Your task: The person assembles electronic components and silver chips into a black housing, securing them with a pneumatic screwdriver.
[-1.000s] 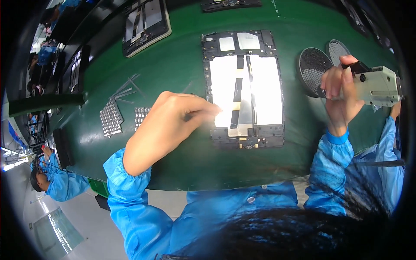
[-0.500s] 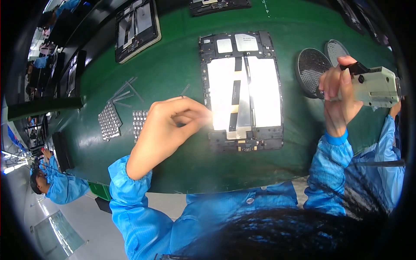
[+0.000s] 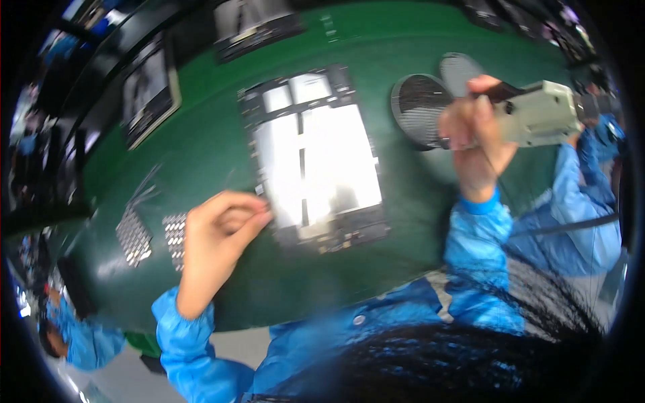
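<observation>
An opened tablet (image 3: pixel 339 164) lies on the green table mat in front of me, its pale inner panels crossed by dark flat cables. At its left edge is my left hand (image 3: pixel 218 225), thumb and forefinger pinched together; whatever is between them is too small to make out. My right hand (image 3: pixel 474 134) is wrapped round a pale electric screwdriver (image 3: pixel 541 114) with a black part, held above the mat to the right of the tablet. Close behind that hand are a round mesh-patterned dish (image 3: pixel 418 111) and a smaller one (image 3: pixel 460 70).
Left of my left hand lie two sheets of small metallic parts (image 3: pixel 134 238), with thin clear strips (image 3: pixel 144 188) beside them. More opened tablets (image 3: pixel 151 91) stand along the far side. A co-worker's blue sleeve (image 3: pixel 568 181) is at the right; another person (image 3: pixel 84 339) is at lower left.
The view has shifted, so the tablet and table appear further left and lower. My left fingertips are still pinched by the tablet's left edge; the right hand keeps hold of the screwdriver.
</observation>
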Motion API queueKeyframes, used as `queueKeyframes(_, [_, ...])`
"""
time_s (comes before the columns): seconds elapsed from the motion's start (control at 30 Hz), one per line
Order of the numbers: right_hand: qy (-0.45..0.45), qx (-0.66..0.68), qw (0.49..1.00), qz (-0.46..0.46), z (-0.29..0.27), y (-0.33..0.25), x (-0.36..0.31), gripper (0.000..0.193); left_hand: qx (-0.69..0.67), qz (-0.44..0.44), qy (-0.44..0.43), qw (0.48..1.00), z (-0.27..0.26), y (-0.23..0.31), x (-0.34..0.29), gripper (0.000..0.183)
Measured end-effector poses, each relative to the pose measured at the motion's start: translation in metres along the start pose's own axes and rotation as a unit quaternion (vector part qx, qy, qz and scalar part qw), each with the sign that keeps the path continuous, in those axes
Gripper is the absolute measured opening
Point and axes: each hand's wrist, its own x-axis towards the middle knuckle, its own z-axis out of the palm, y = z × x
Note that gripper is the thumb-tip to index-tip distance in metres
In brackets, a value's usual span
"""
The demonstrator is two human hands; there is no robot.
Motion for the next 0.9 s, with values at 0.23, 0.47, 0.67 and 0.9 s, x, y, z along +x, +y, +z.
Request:
queueKeyframes(0.23, [0.068,-0.003,0.997,0.029,-0.016,0.000,0.009,0.027,0.007,0.092,0.014,0.996,0.006,-0.023,-0.006,0.013])
queueKeyframes(0.47, [0.107,-0.013,0.993,0.054,-0.033,0.004,0.005,0.028,-0.012,0.045,-0.012,0.999,0.008,-0.017,0.000,0.013])
queueKeyframes(0.67, [0.133,0.029,0.991,0.008,-0.058,0.006,0.016,0.028,0.047,0.144,-0.066,0.986,-0.002,-0.032,0.012,0.019])
queueKeyframes(0.9, [0.131,-0.006,0.991,-0.008,-0.063,0.022,0.016,0.027,0.008,0.016,0.002,1.000,0.012,-0.017,0.009,0.014])
